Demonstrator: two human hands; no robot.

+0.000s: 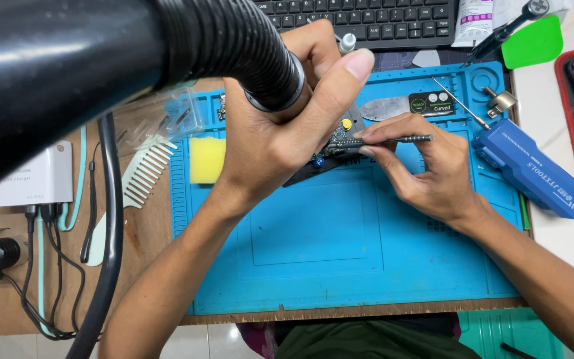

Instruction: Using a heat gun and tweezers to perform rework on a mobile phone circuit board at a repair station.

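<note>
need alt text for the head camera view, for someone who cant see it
Seen from above, the left hand grips a black ribbed hose nozzle over a small circuit board, while the right hand holds a thin metal tool to it. Both work over a blue rubber work mat, with a yellow sponge at its left.

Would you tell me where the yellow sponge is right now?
In the head view the yellow sponge lies at the left edge of the blue work mat, just left of the left hand and right of the white comb.
</note>
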